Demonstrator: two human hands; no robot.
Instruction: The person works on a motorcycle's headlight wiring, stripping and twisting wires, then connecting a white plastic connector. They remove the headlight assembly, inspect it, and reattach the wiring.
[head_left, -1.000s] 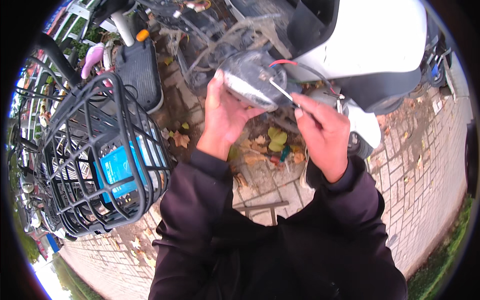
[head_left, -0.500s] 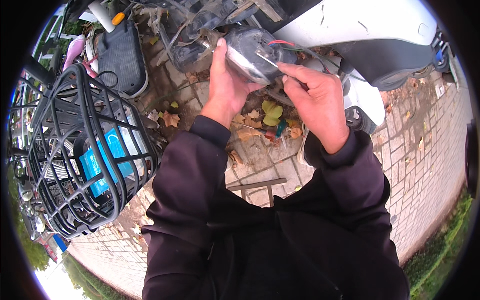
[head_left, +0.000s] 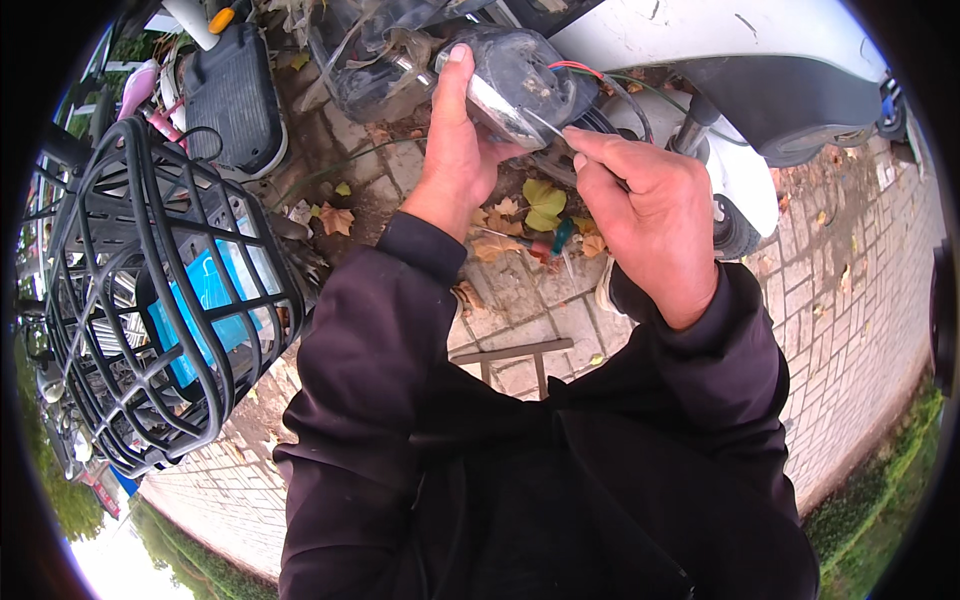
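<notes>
My left hand is closed around the near side of a dusty black lamp-like housing with a shiny silver-clear face; its thumb lies along the edge. Red and dark wires run out of the housing's right side. In my right hand I grip a slim metal screwdriver-like tool, thumb and forefinger pinched on it. Its shaft points up and left, across the housing's lower right part. My palm and fingers hide the handle, and I cannot tell whether the tip touches the housing.
A black basket holding a blue packet stands at left, beside a dark footboard. White scooter bodywork is at upper right. Below my hands, red- and green-handled tools lie among leaves on paving. A metal frame is near my legs.
The housing has tilted slightly and moved a little to the right within the picture. My right hand has shifted right and down, with the tool still pointing at the housing.
</notes>
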